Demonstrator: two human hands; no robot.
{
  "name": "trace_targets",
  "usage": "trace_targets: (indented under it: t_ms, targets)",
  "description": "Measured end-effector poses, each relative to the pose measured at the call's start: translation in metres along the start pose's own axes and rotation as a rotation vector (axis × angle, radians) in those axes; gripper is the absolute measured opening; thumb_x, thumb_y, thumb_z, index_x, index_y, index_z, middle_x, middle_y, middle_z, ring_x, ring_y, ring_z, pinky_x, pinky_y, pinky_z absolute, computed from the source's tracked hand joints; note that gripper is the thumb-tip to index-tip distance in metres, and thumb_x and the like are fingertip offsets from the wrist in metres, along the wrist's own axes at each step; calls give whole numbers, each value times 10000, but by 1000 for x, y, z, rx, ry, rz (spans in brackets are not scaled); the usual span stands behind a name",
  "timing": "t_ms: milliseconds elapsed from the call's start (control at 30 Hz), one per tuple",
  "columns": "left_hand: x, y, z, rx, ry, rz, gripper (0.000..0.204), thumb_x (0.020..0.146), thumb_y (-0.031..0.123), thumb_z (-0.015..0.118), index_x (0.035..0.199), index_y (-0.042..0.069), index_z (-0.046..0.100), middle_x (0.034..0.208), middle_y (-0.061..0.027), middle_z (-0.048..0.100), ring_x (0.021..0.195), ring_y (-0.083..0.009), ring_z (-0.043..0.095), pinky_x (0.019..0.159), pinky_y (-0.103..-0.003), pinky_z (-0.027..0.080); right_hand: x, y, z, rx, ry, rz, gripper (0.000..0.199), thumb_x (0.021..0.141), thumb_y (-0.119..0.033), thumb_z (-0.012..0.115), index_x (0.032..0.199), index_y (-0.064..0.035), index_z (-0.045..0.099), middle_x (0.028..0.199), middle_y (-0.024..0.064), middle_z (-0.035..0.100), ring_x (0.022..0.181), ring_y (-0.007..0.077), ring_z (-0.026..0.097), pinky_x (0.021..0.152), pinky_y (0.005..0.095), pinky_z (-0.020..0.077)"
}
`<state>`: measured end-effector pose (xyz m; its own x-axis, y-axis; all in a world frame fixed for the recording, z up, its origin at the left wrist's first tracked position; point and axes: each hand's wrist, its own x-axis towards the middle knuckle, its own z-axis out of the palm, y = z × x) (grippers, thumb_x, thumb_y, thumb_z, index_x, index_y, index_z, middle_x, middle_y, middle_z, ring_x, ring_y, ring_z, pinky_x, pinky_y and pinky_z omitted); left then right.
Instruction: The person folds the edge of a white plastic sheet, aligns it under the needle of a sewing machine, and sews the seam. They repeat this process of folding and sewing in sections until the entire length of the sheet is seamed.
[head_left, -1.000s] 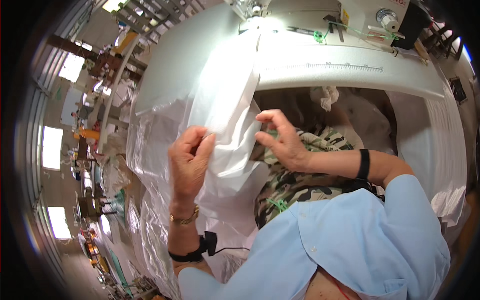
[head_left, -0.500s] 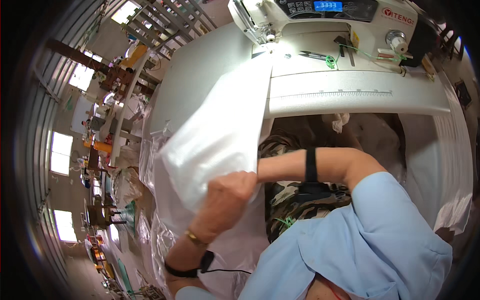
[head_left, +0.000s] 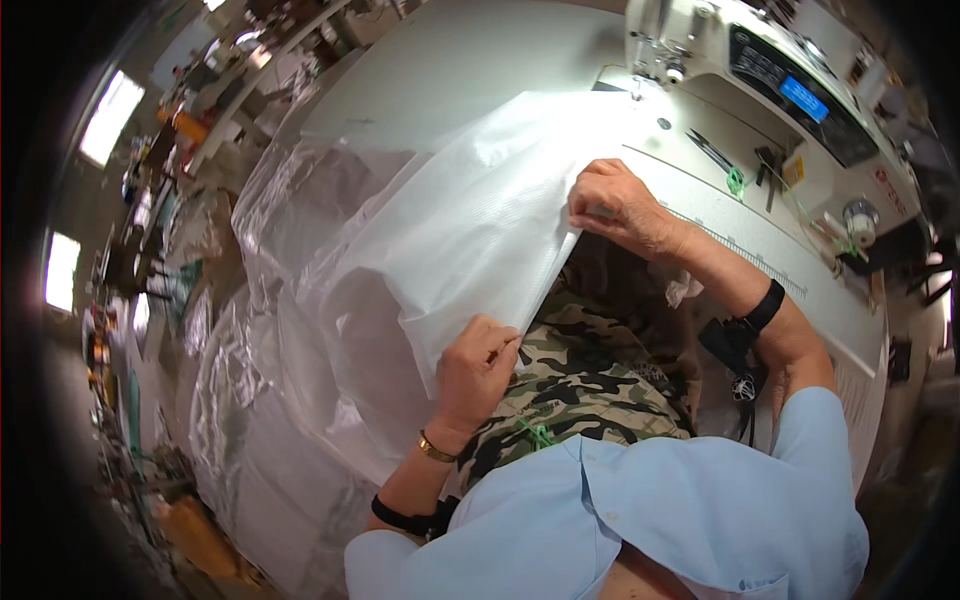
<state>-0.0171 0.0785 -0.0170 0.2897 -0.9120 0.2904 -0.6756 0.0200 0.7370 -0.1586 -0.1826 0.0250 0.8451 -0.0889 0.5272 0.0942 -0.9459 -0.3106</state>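
You have the white woven plastic sheet pulled up onto the pale sewing table, its far right corner lying just beside the needle of the white sewing machine, so by my judgement the piece is laid for stitching but no seam is under way yet; the edge between your 2 hands has yet to be fed. Your left hand sits near you over your camouflage-patterned lap, fingers closed and pinching the sheet's near edge. Your right hand reaches far and right, knuckles up, fingers curled and clamped on the same edge at the table's lip. A crumpled heap of clear plastic film hangs to your left.
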Motion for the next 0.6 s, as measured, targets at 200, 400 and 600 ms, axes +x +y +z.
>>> trace_targets:
  t_ms: [200, 400, 600]
  targets:
    - [-10, 7, -2, -606, -31, -537, 332, 916, 5, 603, 1247, 9, 625, 898, 6, 577, 601, -2, 491, 486, -144, 387, -5, 11, 0, 155, -156, 202, 125, 866, -204, 687, 863, -115, 600, 859, 9, 601, 910, 199, 544, 931, 376, 382]
    - [-10, 14, 1, -356, 75, -72, 406, 871, -35, 602, 1275, 4, 600, 777, -35, 510, 553, -74, 463, 502, -224, 388, -4, 11, -6, 185, -227, 126, 243, 855, -366, 688, 872, -126, 660, 921, -12, 628, 964, 195, 532, 967, 370, 342]
    - [-1, 21, 5, -88, 167, -80, 340, 816, 10, 728, 1146, -3, 649, 743, -35, 481, 547, -81, 402, 501, -241, 356, -2, 7, -7, 124, -287, 118, 198, 832, -355, 702, 899, -169, 710, 1005, -44, 632, 1007, 170, 514, 992, 372, 339]
